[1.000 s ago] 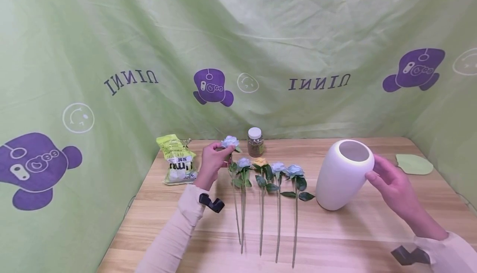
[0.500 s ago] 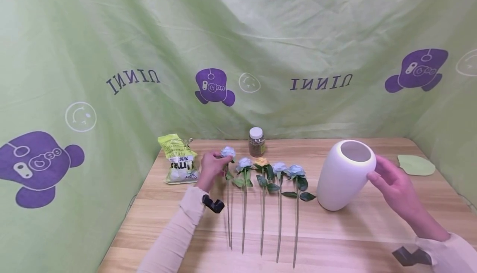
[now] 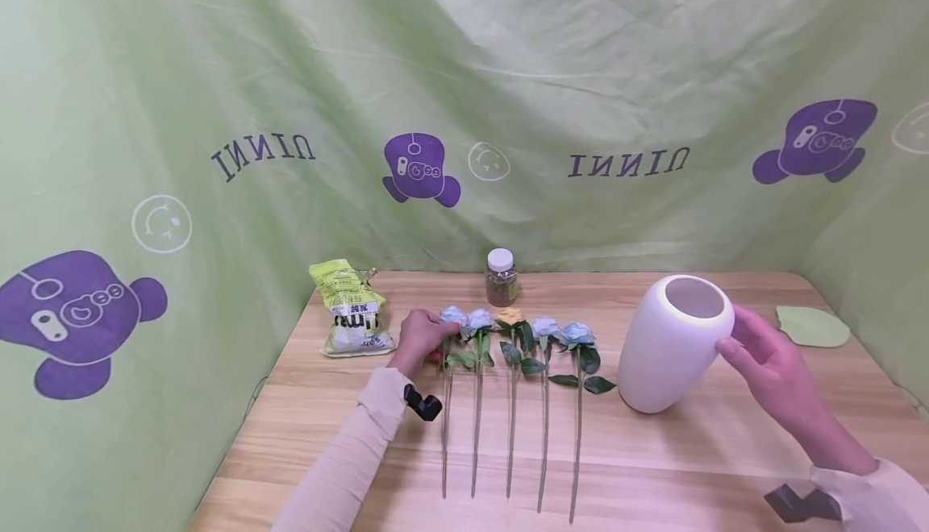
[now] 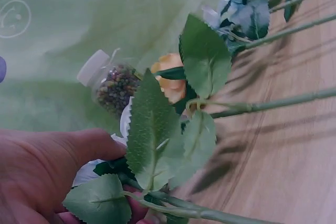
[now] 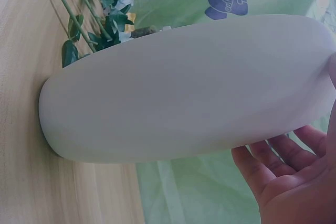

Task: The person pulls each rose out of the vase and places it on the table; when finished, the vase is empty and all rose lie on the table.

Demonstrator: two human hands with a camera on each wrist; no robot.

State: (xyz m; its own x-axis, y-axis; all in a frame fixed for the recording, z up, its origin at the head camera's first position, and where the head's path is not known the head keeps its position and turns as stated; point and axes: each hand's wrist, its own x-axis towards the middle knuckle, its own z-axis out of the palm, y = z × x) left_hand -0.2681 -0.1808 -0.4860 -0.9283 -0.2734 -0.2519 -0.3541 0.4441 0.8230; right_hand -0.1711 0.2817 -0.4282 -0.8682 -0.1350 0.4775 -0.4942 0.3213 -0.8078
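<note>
My left hand (image 3: 421,338) pinches the leftmost pale blue rose (image 3: 452,314) just below its bloom. Its stem lies along the table, and in the left wrist view leaves (image 4: 152,135) partly cover the bloom and my fingertips. Close by on the right is a second blue rose (image 3: 479,321), followed by an orange rose (image 3: 510,316) and two more blue roses (image 3: 578,334) in a row. My right hand (image 3: 772,367) holds the upper right side of a white vase (image 3: 664,355), thumb in front and fingers behind. The vase's base rests on the table.
A green and white bag (image 3: 352,314) sits at the back left of the wooden table (image 3: 327,451). Behind the roses stands a white-capped jar (image 3: 501,280) of small dark granules. A pale green mat (image 3: 813,326) lies at the far right, before the green curtain (image 3: 522,48).
My left hand has lowered the leftmost blue rose, shifting its stem left and then bringing the bloom right, beside the second rose. My right hand and the vase have stayed in place.
</note>
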